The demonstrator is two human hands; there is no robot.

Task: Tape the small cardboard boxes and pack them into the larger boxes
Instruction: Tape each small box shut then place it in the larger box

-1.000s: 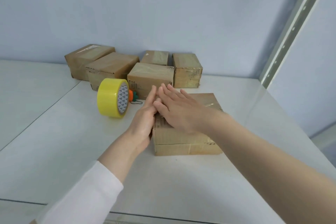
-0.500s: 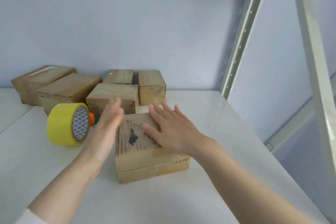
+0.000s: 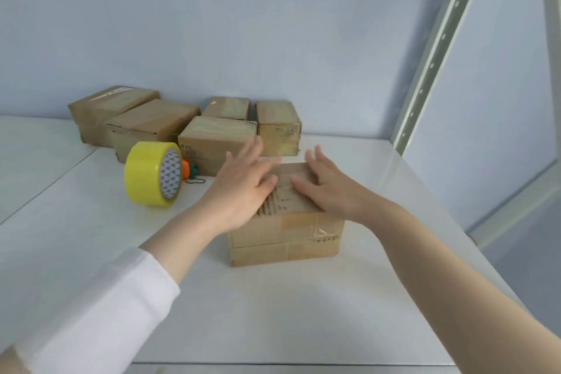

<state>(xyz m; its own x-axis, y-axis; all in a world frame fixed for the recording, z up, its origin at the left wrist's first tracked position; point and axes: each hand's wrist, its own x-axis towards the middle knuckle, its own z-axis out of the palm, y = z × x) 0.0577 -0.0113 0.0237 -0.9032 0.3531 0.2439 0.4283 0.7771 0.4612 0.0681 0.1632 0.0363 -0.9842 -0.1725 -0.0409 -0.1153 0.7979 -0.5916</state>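
Observation:
A small cardboard box (image 3: 285, 237) with clear tape over its top and front stands in the middle of the white shelf (image 3: 273, 313). My left hand (image 3: 243, 188) lies flat on the left half of its top, fingers straight. On the right half, my right hand (image 3: 328, 188) presses flat, fingers spread. A roll of yellow tape (image 3: 151, 174) stands on edge to the left of the box, apart from both hands. Several more taped cardboard boxes (image 3: 218, 138) sit behind, by the wall.
A small orange and green cutter (image 3: 189, 169) with a bead chain lies behind the tape roll. Two longer boxes (image 3: 148, 124) are at the back left. A perforated metal upright (image 3: 431, 48) rises at the shelf's back right corner. The shelf's right edge drops off.
My left hand has moved from the box's left side onto its top. The right hand slid toward the right half. The view has swung, showing the shelf upright.

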